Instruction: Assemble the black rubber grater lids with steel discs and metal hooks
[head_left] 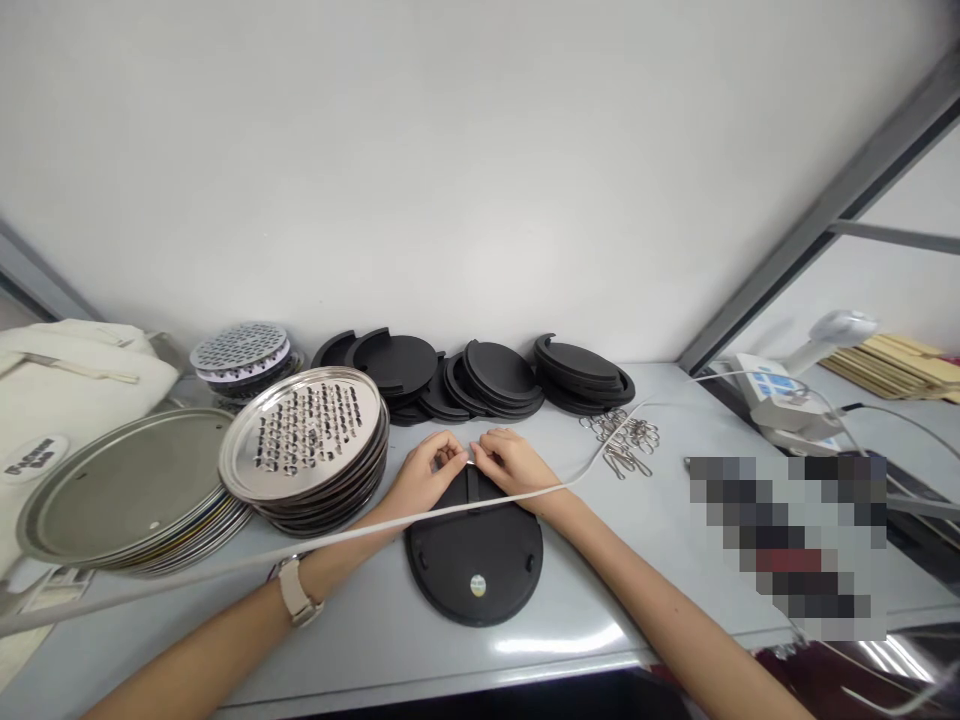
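Head view: one black round piece (pixel 475 560) lies flat before you on the grey surface (pixel 652 500), between your forearms, with a small round sticker (pixel 478 585) on its near half. Your left hand (pixel 431 475) and right hand (pixel 517 468), close together at its far edge, have fingers curled and tips nearly meeting around a small metallic bit (pixel 471 461); you cannot tell which of the two grips it. Left wrist: one pale-strapped wristband (pixel 296 590). Beyond your hands, near the wall: stacked black rounds (pixel 501 370) with raised part-rims, in several piles. Right of these piles' near side: one loose heap of wire clips (pixel 626 440). To your left: one stack of discs topped by a silver toothed disc (pixel 300 435); one stack of plain metal trays (pixel 127 490); behind, one pile topped by a perforated pale disc (pixel 240 347); at the far left, one white bag (pixel 82 360). To your right: one white device (pixel 780 400), tan boards (pixel 892 365) behind it, and a pixelated patch, contents unreadable. One white cord (pixel 112 595) crosses the view in front of your forearms.
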